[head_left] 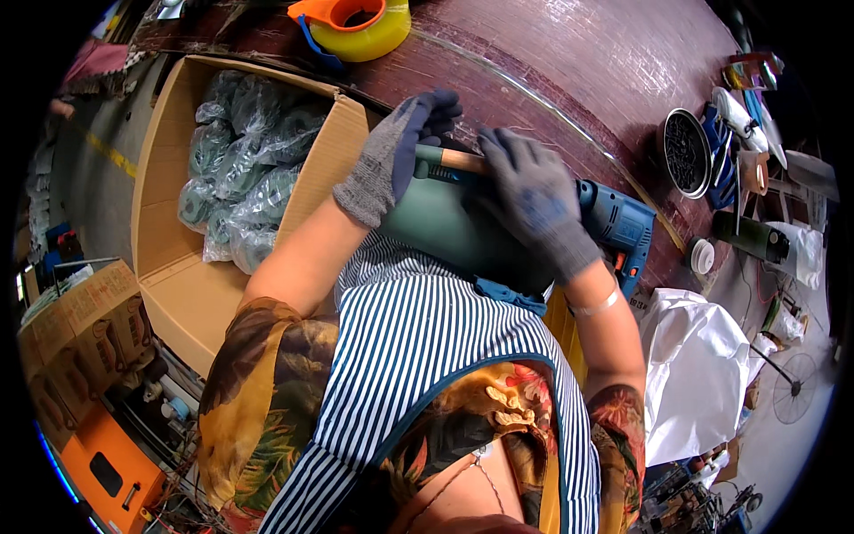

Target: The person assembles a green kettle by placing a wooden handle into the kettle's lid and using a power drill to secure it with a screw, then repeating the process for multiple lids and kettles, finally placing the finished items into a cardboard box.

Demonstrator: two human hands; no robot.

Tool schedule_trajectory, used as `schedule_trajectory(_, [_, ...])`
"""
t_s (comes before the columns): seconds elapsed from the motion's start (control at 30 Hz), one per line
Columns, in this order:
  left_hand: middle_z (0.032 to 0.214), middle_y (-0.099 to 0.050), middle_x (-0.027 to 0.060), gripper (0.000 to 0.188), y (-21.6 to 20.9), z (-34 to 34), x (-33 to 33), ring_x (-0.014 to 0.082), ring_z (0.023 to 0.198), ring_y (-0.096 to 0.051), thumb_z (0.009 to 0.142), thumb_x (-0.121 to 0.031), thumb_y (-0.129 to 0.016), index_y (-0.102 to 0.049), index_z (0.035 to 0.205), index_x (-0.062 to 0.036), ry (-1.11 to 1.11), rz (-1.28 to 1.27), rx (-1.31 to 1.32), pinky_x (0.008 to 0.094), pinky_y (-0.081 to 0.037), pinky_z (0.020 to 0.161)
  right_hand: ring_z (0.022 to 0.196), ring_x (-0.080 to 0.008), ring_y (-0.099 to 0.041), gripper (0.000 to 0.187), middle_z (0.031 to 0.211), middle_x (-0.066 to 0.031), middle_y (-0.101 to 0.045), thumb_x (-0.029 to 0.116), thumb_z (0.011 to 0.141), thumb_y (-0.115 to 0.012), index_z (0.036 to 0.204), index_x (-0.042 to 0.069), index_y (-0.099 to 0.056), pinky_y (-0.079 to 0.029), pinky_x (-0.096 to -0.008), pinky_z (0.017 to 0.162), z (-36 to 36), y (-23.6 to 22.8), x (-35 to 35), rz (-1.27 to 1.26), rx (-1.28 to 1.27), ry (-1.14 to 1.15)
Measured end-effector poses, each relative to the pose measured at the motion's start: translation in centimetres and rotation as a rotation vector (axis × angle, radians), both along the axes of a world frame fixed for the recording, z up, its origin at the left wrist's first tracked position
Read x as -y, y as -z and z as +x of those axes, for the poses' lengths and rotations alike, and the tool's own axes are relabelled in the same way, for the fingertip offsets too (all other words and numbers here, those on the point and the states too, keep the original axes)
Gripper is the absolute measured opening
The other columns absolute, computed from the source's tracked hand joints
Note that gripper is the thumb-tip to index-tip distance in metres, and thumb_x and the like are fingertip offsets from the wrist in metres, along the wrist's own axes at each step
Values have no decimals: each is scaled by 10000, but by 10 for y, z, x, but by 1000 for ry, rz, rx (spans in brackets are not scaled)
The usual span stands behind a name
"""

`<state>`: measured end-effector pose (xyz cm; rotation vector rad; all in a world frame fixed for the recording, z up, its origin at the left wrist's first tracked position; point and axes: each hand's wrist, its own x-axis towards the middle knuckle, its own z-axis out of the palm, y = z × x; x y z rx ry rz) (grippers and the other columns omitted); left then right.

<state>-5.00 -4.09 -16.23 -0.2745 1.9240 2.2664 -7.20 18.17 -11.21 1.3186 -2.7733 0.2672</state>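
Note:
A smooth dark green rounded piece (436,218) lies crosswise in front of my apron, partly blurred. Along its far side runs a light wooden strip (464,161) with a green end. My left hand (400,147), in a grey glove with a dark palm, stands at the left end of the piece; its fingers reach out past it, slightly curved. Over the right part lies my right hand (534,191), gloved too, with its fingers stretched across the wooden strip. Its thumb and what is under the palm are hidden. A blue power drill (618,222) lies beside the right wrist.
On the left stands an open cardboard box (165,178) with several plastic-wrapped green parts (245,151). A yellow tape roll (378,36) sits on the dark red table (534,44). A round tin (685,153) of dark small pieces and a white sheet (694,374) are on the right.

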Motion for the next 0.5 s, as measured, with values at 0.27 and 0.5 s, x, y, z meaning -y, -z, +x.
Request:
schedule_trajectory(0.27, [1268, -614, 153, 450, -26, -1, -23, 193, 1150, -603, 1070, -341, -453, -521, 1395, -36, -120, 218, 267, 323, -514, 986, 955, -321, -698, 412, 1078, -182, -680, 402, 965, -590, 1183, 57, -529, -555, -447, 772, -29, 28, 37, 174, 515, -96])
schedule_trajectory(0.5, [1321, -575, 119, 430, -21, -5, -32, 205, 1172, -593, 1001, -165, -481, -490, 1414, -48, -121, 34, 164, 309, -507, 993, 1020, -377, -671, 430, 1048, -186, -694, 446, 982, -563, 1159, 56, -538, -515, -489, 866, -54, 31, 34, 82, 823, -119])
